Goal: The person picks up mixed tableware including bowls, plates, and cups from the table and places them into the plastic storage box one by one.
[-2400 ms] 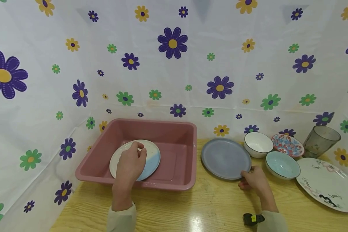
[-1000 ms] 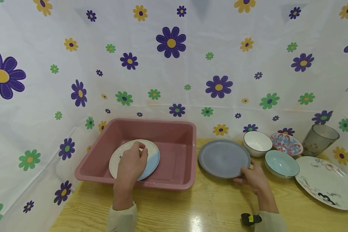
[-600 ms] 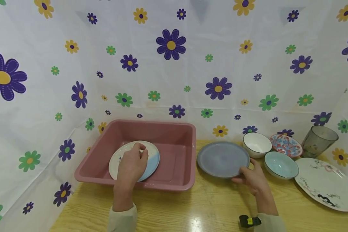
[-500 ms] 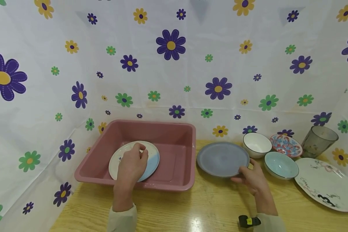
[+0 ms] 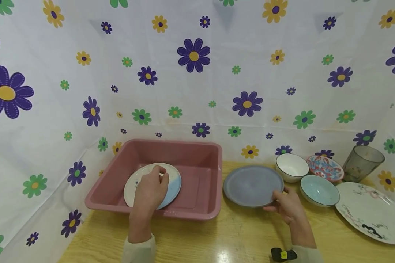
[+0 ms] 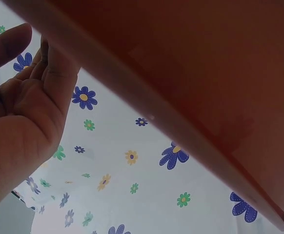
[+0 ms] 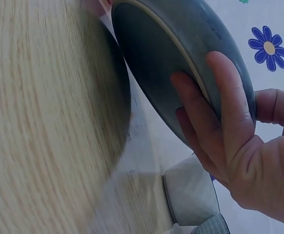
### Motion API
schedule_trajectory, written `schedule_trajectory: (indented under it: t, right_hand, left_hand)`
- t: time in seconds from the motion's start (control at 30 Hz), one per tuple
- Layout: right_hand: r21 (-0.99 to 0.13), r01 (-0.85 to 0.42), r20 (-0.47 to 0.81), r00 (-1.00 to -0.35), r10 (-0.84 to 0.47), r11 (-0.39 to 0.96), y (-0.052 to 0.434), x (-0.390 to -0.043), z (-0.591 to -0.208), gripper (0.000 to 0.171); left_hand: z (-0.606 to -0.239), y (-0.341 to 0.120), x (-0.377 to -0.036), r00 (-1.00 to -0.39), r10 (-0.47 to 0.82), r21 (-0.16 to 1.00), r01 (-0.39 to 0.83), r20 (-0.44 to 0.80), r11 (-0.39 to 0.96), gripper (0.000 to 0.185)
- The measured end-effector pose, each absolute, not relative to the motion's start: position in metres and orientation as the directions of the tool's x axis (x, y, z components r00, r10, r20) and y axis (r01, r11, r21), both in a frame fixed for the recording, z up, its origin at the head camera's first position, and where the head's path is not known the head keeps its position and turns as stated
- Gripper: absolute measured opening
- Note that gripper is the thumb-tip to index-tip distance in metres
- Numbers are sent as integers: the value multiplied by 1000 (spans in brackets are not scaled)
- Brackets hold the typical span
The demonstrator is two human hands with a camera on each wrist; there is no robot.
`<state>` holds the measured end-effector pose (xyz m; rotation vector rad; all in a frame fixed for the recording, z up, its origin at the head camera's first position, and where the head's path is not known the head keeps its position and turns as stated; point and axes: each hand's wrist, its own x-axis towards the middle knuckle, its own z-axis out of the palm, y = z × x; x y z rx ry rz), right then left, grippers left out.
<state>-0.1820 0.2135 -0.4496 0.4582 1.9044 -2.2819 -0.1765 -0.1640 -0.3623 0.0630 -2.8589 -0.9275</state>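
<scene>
A pink plastic tub [image 5: 187, 213] stands at the left of the wooden table. Inside it lies a white and light-blue plate [image 5: 175, 182]. My left hand [image 5: 153, 182] reaches over the tub's near rim and rests on that plate. The left wrist view shows the left hand [image 6: 34, 97] with a relaxed palm beside the tub [image 6: 191, 83], its fingertips hidden behind the rim. To the right of the tub, my right hand [image 5: 272, 201] grips the near right rim of a grey-blue plate [image 5: 251, 184]. In the right wrist view the fingers [image 7: 200, 112] curl under the grey-blue plate [image 7: 161, 68], which is tilted up off the table.
A white bowl [image 5: 292, 167], a light-blue bowl [image 5: 319, 190], a red patterned bowl [image 5: 325, 167] and a grey glass [image 5: 362, 163] stand at the right. A large white plate with drawings [image 5: 372, 212] lies at the far right. Flowered cloth walls close the back and left.
My right hand went from touching the grey-blue plate's edge to gripping it, raising that rim off the table and drawing the plate slightly left. The left hand stayed on the plate in the tub.
</scene>
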Motion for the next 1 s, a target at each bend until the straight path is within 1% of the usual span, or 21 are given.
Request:
schedule_trajectory:
  t: [0.13,0.43,0.7,0.87,1.0]
  right_hand:
    - [-937,296,-314,-946,78,-187,213,-180,-451,79]
    - [-941,296,-308,-950,54,-164,213,-176,-452,66]
    - [-936,290,-301,-953,30,-200,213,-174,-450,69]
    - [-941,275,-286,-958,25,-198,212,-172,-441,64]
    - [-949,258,-265,-964,14,-182,211,-171,-431,68]
  left_hand:
    - [-364,-164,-175,-990,-82,587,3,118,809,29]
    - [-367,-164,-173,-989,-76,587,15,129,809,28]
    - [-366,-165,-172,-988,-72,585,21,136,811,28]
    - [-363,-165,-172,-988,-70,592,26,139,806,27]
    - [-361,-164,-172,-986,-74,590,31,153,807,27]
